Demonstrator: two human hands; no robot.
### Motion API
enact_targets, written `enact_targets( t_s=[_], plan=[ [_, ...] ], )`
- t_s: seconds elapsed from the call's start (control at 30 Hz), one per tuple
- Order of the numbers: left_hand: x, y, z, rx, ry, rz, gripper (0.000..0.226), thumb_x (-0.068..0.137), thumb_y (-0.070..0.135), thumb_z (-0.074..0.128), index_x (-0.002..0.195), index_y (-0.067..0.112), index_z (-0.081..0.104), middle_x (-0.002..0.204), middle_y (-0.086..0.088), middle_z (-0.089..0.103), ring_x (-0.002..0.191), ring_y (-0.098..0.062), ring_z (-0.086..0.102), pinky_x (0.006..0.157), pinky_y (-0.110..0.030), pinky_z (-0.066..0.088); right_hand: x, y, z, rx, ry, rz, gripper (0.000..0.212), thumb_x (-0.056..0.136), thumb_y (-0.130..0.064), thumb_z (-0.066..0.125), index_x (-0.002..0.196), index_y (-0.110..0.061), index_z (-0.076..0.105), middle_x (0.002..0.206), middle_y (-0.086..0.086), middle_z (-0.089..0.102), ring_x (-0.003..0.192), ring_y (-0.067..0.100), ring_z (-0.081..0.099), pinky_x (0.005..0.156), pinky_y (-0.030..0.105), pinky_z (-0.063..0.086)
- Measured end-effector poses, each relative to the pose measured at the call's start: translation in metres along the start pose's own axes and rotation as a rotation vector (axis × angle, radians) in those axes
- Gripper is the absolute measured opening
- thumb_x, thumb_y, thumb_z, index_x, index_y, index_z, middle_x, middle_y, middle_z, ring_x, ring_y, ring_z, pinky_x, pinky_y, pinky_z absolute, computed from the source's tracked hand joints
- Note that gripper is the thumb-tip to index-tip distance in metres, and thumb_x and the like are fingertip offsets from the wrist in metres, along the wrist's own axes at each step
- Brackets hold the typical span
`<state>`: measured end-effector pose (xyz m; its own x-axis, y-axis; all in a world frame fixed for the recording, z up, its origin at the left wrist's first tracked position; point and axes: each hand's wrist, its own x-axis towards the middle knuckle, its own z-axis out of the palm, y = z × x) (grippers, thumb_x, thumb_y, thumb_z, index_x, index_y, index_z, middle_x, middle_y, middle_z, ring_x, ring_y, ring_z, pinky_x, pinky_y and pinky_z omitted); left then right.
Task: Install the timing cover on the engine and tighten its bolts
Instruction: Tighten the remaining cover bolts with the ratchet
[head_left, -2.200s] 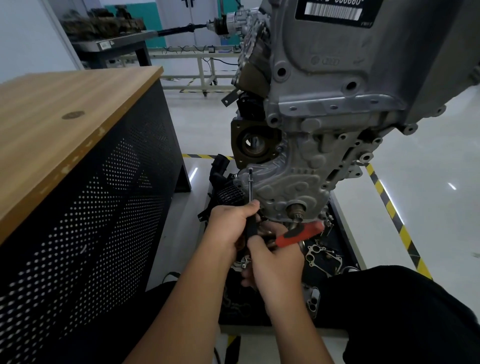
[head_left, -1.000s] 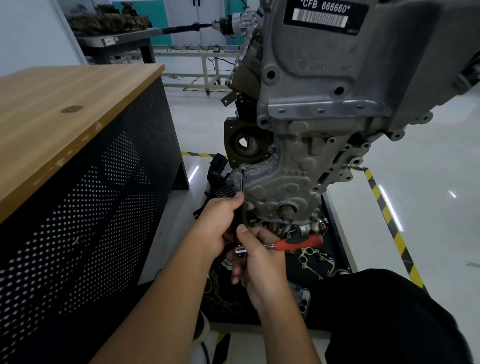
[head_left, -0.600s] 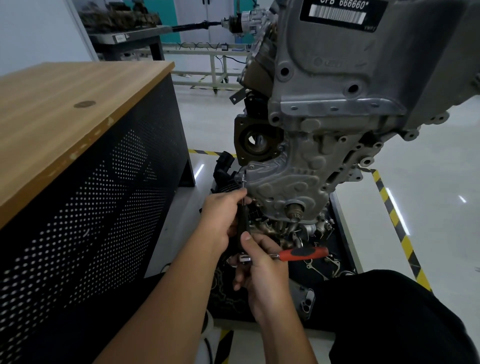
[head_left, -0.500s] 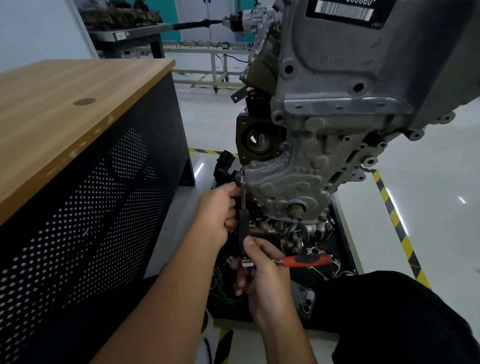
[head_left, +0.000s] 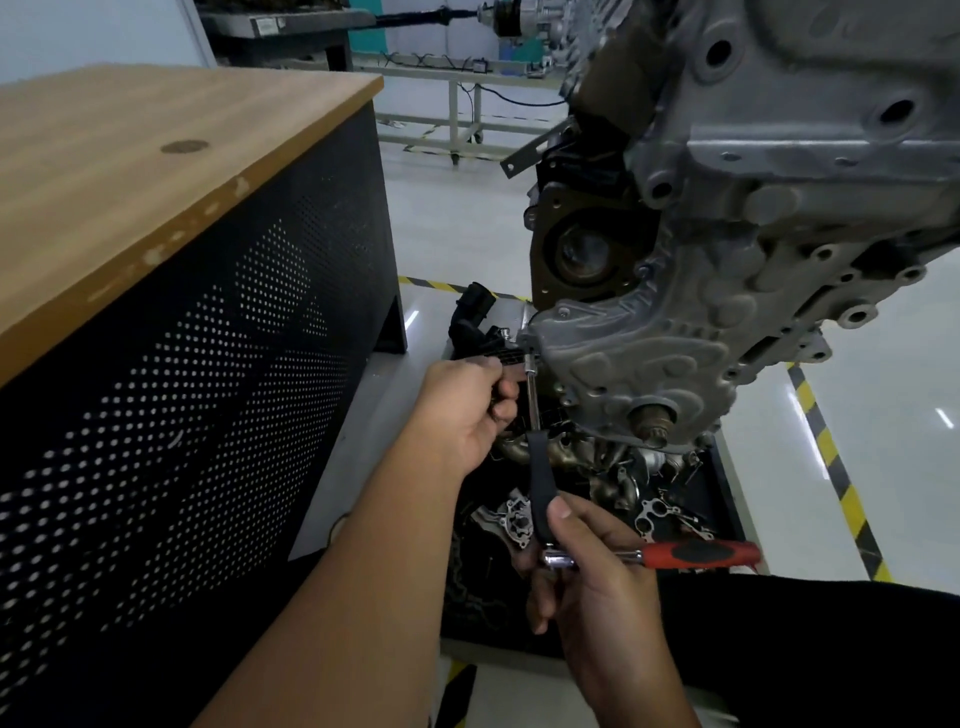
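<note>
Timing cover sits on the lower front of the engine, already in place against the block, crank snout poking out below it. Ratchet with red handle drives a long extension that runs up to a bolt at the cover's lower-left corner; socket looks seated on the bolt head, though it's small and partly hidden. Left hand curls around the upper extension shaft, steadying it near the bolt. Right hand grips the ratchet head end, thumb laid up along the black extension grip, fingers wrapped under.

Step in hand: probably tightening this corner bolt; other bolt holes on the cover can't be checked from here.

Risks:
- long extension held at an angle could make the socket slip off and round the bolt head
- side load from swinging the handle could cross-thread the bolt if it's not started straight
- a slip could send knuckles into the cover edge or the loose parts in the tray below
- the black perforated cabinet with wooden worktop, close on the left, limits elbow room
</note>
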<state>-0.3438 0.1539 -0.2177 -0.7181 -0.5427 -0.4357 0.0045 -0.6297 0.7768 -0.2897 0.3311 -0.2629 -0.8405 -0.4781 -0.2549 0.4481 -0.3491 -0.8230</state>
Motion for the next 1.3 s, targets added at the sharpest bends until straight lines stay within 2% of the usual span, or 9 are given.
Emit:
enact_targets(
  t_s=[0.1, 0.23, 0.43, 0.63, 0.73, 0.87, 1.07, 1.17, 1.3],
  plan=[
    [0.006, 0.004, -0.011, -0.007, -0.013, 0.010, 0.012, 0.104, 0.008, 0.055, 0.109, -0.001, 0.061, 0.093, -0.018, 0.072, 0.043, -0.005, 0.047, 0.036, -0.017, 0.031, 0.002, 0.001, 0.000, -0.052, -0.063, -0.021, 0.037, 0.072, -0.036, 0.076, 0.096, -0.007, 0.077, 0.063, 0.029, 0.059, 0.031, 0.019, 0.040, 0.038, 0.022, 0.037],
    [0.009, 0.008, -0.015, -0.069, -0.014, 0.060, 0.012, 0.098, 0.016, 0.067, 0.091, 0.008, 0.063, 0.092, -0.016, 0.073, 0.043, -0.004, 0.042, 0.034, -0.015, 0.027, 0.001, 0.004, 0.002, -0.125, -0.101, -0.022, 0.034, 0.073, -0.034, 0.080, 0.099, -0.013, 0.081, 0.062, 0.027, 0.060, 0.030, 0.018, 0.039, 0.038, 0.021, 0.036],
    [0.009, 0.010, -0.013, -0.076, -0.004, 0.079, 0.010, 0.099, 0.019, 0.066, 0.095, 0.010, 0.063, 0.078, -0.011, 0.076, 0.041, -0.004, 0.040, 0.033, -0.016, 0.025, -0.001, 0.002, 0.004, -0.116, -0.066, 0.023, 0.041, 0.068, -0.037, 0.074, 0.097, -0.008, 0.078, 0.061, 0.029, 0.057, 0.030, 0.017, 0.035, 0.039, 0.019, 0.032],
    [0.010, 0.011, -0.017, 0.015, 0.038, 0.092, 0.016, 0.098, 0.023, 0.067, 0.106, 0.010, 0.063, 0.081, -0.007, 0.078, 0.039, -0.003, 0.039, 0.033, -0.016, 0.022, -0.002, -0.003, 0.000, -0.185, -0.099, 0.030, 0.040, 0.069, -0.038, 0.075, 0.094, -0.007, 0.079, 0.058, 0.025, 0.056, 0.030, 0.015, 0.032, 0.039, 0.018, 0.030],
    [0.009, 0.010, -0.017, 0.035, 0.032, 0.085, 0.016, 0.097, 0.023, 0.068, 0.105, 0.009, 0.064, 0.080, -0.006, 0.078, 0.038, -0.003, 0.038, 0.033, -0.016, 0.022, -0.001, -0.004, -0.003, -0.215, -0.111, 0.023, 0.028, 0.076, -0.029, 0.081, 0.095, -0.009, 0.080, 0.057, 0.025, 0.054, 0.029, 0.014, 0.031, 0.041, 0.017, 0.029],
    [0.012, 0.011, -0.020, 0.055, 0.073, 0.079, 0.016, 0.096, 0.022, 0.070, 0.101, 0.008, 0.064, 0.070, -0.003, 0.074, 0.037, -0.003, 0.036, 0.033, -0.016, 0.021, 0.000, -0.008, -0.009, -0.252, -0.133, 0.028, 0.033, 0.078, -0.036, 0.070, 0.091, -0.007, 0.077, 0.056, 0.025, 0.053, 0.029, 0.012, 0.029, 0.043, 0.016, 0.028],
    [0.012, 0.011, -0.021, 0.067, 0.105, 0.072, 0.013, 0.096, 0.020, 0.070, 0.096, 0.009, 0.063, 0.063, -0.001, 0.071, 0.034, -0.003, 0.035, 0.032, -0.016, 0.020, -0.001, -0.010, -0.010, -0.248, -0.136, 0.072, 0.033, 0.077, -0.033, 0.073, 0.097, -0.007, 0.077, 0.057, 0.025, 0.053, 0.030, 0.012, 0.028, 0.043, 0.016, 0.024],
    [0.012, 0.009, -0.019, 0.063, 0.098, 0.071, 0.012, 0.096, 0.020, 0.070, 0.096, 0.010, 0.063, 0.062, -0.001, 0.071, 0.036, -0.004, 0.035, 0.033, -0.016, 0.020, -0.001, -0.008, -0.007, -0.208, -0.083, 0.066, 0.036, 0.072, -0.029, 0.083, 0.102, -0.010, 0.078, 0.057, 0.025, 0.052, 0.030, 0.012, 0.027, 0.042, 0.014, 0.025],
    [0.012, 0.006, -0.018, 0.043, 0.097, 0.113, 0.013, 0.097, 0.020, 0.068, 0.101, 0.008, 0.064, 0.066, -0.003, 0.073, 0.039, -0.005, 0.035, 0.032, -0.017, 0.022, 0.000, -0.004, -0.005, -0.180, -0.031, 0.059, 0.035, 0.075, -0.034, 0.070, 0.099, -0.010, 0.078, 0.058, 0.026, 0.053, 0.029, 0.012, 0.028, 0.041, 0.013, 0.025]
  ],
)
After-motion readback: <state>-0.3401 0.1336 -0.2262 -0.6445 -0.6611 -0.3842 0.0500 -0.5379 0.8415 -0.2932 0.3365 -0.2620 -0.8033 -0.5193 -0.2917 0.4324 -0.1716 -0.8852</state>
